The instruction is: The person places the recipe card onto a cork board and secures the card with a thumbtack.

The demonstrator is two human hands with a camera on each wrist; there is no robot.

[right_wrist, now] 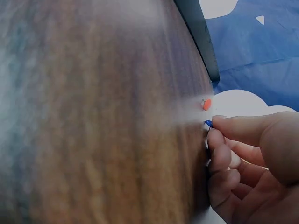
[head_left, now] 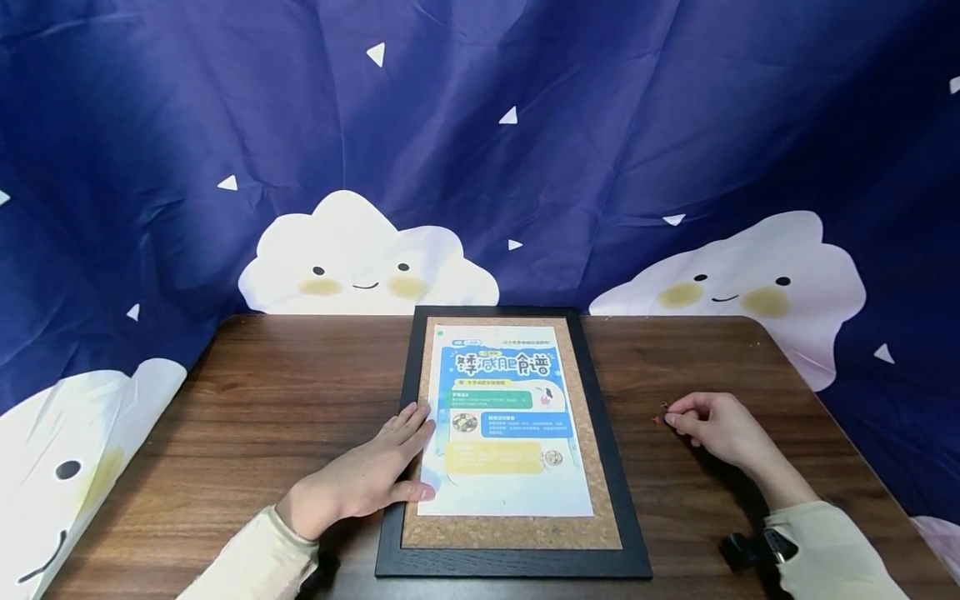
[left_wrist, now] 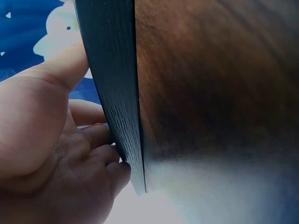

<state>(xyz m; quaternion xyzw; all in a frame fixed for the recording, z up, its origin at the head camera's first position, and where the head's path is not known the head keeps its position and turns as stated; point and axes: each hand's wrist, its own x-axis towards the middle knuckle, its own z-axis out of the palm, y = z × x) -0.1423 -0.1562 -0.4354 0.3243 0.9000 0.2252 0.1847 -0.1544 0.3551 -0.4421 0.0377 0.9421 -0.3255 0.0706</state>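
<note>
A printed poster [head_left: 517,492] lies on a black-framed cork board [head_left: 525,533], with a small green round spot [head_left: 440,333] at its upper left corner. My left hand [head_left: 367,467] rests across the board's left side, fingertips and thumb at the poster's edge. In the left wrist view, its fingers [left_wrist: 119,177] lie along the black frame [left_wrist: 117,70]. Right of the board, my right hand [head_left: 716,425] is low over the table. Between thumb and index finger it pinches a small blue push pin [right_wrist: 209,123]. An orange-red push pin [right_wrist: 207,104] lies close by on the table.
The brown wooden table [head_left: 300,367] extends on both sides of the board. Behind it hangs a dark blue cloth [head_left: 450,150] with white clouds and triangles. A black device [head_left: 757,548] is strapped at the right sleeve's cuff.
</note>
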